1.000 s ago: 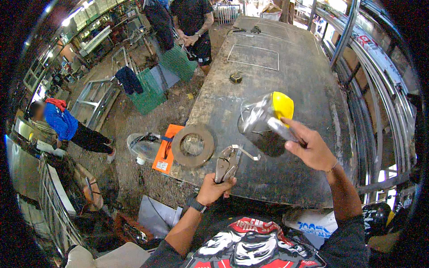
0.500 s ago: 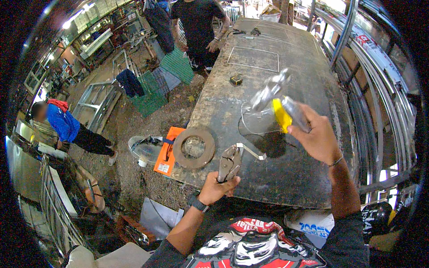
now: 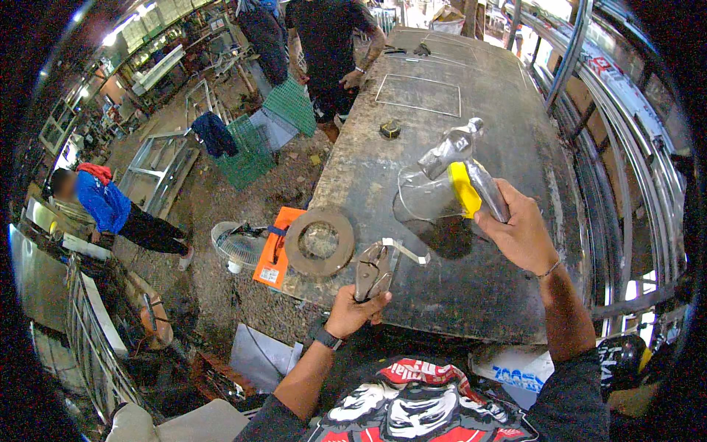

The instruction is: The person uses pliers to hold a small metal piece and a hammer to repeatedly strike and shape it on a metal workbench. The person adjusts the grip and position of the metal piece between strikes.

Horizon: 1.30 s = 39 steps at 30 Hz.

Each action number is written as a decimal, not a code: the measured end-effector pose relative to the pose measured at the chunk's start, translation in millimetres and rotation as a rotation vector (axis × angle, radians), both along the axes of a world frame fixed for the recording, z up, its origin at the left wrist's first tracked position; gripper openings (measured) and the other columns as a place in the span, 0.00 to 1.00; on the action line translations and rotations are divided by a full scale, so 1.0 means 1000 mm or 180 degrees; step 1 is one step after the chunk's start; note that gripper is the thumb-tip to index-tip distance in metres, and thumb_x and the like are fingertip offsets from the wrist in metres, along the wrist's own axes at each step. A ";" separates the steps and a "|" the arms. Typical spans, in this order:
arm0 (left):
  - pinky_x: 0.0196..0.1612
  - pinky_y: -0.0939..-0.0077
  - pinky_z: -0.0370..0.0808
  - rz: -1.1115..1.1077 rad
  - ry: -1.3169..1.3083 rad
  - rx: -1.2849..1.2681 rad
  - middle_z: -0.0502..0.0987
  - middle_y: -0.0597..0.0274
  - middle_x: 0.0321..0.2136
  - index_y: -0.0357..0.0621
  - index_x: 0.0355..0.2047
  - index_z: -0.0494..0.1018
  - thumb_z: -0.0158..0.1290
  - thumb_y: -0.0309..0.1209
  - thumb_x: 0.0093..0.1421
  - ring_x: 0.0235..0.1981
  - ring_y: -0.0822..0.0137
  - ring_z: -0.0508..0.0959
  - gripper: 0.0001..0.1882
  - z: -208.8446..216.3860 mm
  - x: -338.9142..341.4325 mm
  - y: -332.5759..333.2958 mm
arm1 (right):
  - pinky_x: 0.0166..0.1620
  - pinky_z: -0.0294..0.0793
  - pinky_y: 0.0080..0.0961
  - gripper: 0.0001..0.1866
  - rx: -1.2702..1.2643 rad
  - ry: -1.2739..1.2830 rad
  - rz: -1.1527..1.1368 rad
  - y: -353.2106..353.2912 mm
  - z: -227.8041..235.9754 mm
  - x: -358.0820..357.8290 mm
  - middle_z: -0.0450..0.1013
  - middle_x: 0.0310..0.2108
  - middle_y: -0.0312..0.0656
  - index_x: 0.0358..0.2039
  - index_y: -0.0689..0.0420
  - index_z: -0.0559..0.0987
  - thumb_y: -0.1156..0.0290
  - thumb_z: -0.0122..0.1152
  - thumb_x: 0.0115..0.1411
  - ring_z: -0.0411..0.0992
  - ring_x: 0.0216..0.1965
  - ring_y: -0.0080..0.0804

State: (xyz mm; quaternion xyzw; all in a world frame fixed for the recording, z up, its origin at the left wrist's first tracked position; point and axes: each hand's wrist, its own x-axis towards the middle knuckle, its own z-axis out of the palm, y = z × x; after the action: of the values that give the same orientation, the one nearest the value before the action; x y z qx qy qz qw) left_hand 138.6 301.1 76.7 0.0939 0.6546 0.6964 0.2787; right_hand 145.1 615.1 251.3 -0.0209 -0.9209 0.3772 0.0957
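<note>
Dim light around me, bright lamps (image 3: 110,36) upper left, white glare (image 3: 558,9) upper right; the hammer head (image 3: 449,149) gleams, shadow (image 3: 448,241) pools on the worktop (image 3: 471,302), edges bow toward a black, speckled rim

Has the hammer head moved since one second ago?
Yes: the hammer head has shifted up the picture, toward the pale rectangular outline on the table.

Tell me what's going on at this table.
A person is working with two hand tools at a dark worktable. The left hand grips locking pliers, with a thin bent metal strip at their tip. The right hand holds a hammer, its head clear of the strip. A flat ring lies left of the pliers, and a tape measure sits farther back. Another person in dark clothes stands by the table's left side.
</note>
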 end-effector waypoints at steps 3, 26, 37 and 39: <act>0.22 0.76 0.73 -0.0013 0.0160 0.0008 0.75 0.68 0.20 0.41 0.31 0.76 0.63 0.32 0.66 0.19 0.76 0.74 0.10 0.002 -0.003 0.002 | 0.46 0.77 0.29 0.24 0.0224 0.0194 0.0035 -0.001 0.003 -0.005 0.81 0.38 0.50 0.56 0.60 0.76 0.73 0.68 0.58 0.81 0.40 0.31; 0.22 0.74 0.74 0.0284 -0.0597 0.0122 0.75 0.66 0.18 0.39 0.29 0.76 0.63 0.31 0.64 0.18 0.73 0.75 0.10 0.010 0.008 0.012 | 0.43 0.79 0.44 0.26 0.0189 0.0323 -0.0153 0.020 -0.071 -0.022 0.80 0.37 0.57 0.56 0.56 0.77 0.58 0.69 0.60 0.80 0.39 0.58; 0.22 0.70 0.78 0.0636 -0.0876 0.0274 0.76 0.63 0.20 0.39 0.30 0.76 0.65 0.33 0.63 0.18 0.70 0.77 0.12 0.013 0.011 0.018 | 0.40 0.79 0.42 0.23 0.0826 -0.0644 -0.0972 0.039 -0.320 0.056 0.81 0.32 0.46 0.50 0.50 0.80 0.55 0.72 0.56 0.81 0.35 0.50; 0.22 0.71 0.78 0.0630 -0.0855 0.0269 0.76 0.63 0.20 0.39 0.30 0.76 0.65 0.33 0.63 0.19 0.70 0.77 0.11 0.008 0.011 0.020 | 0.43 0.78 0.44 0.23 0.0924 -0.0314 -0.0886 0.044 -0.345 0.072 0.80 0.37 0.46 0.51 0.49 0.79 0.56 0.70 0.57 0.80 0.40 0.51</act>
State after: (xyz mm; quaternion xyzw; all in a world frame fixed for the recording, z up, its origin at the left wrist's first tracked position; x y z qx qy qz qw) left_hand 149.8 320.9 85.1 -0.0532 0.5878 0.7536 0.2894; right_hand 217.0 658.9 -93.4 -0.1524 -0.9574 0.2222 0.1037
